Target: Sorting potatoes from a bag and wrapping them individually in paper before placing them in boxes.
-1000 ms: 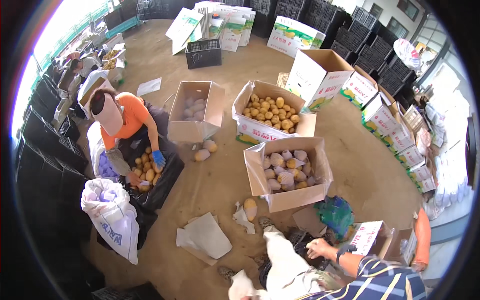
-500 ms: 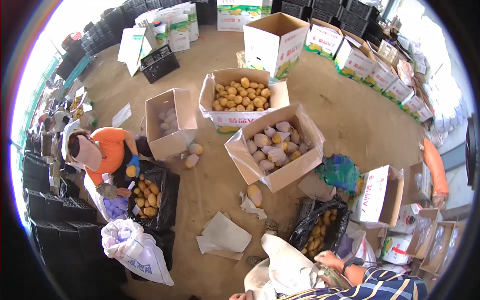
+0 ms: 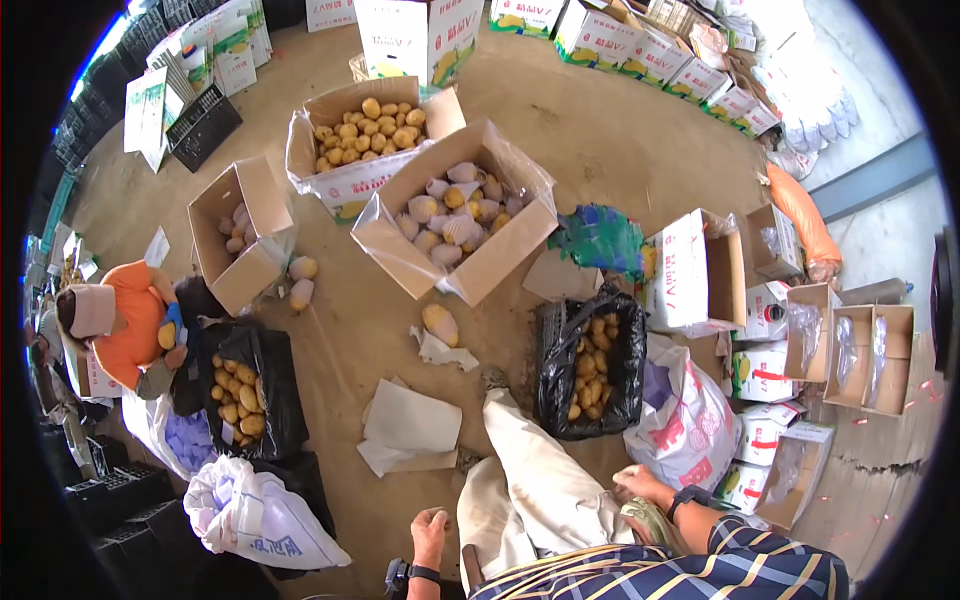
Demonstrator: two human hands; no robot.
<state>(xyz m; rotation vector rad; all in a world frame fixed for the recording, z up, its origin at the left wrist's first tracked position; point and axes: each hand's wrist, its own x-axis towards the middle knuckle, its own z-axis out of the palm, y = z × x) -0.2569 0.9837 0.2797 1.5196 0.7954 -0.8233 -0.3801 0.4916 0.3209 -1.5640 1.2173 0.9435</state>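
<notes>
My left hand [image 3: 430, 532], with a dark band on its wrist, is loosely curled beside my left leg. Nothing shows in it. My right hand [image 3: 641, 484] rests by my right thigh with its fingers bent and no object visible. Closest to it is a black-lined crate [image 3: 555, 385] of bare potatoes [image 3: 592, 375]. To the crate's right stands a white sack [image 3: 690, 425] with purple foam nets [image 3: 655, 388]. Ahead, an open carton [image 3: 420, 270] holds potatoes in pale foam nets [image 3: 455, 215]. One netted potato [image 3: 440, 325] lies on the floor beside torn paper.
A co-worker in orange [image 3: 133, 310] sits left, a blue-gloved hand near a potato, beside another black-lined crate [image 3: 285, 380]. Cartons [image 3: 240, 285] stand ahead and at right [image 3: 690, 280]. Paper sheets [image 3: 410, 425] and a green-blue sheet [image 3: 600, 240] lie on the floor.
The view has swung right, so the scene sits further left. My left hand has come further into view. The co-worker's hands have drawn closer together near the potato.
</notes>
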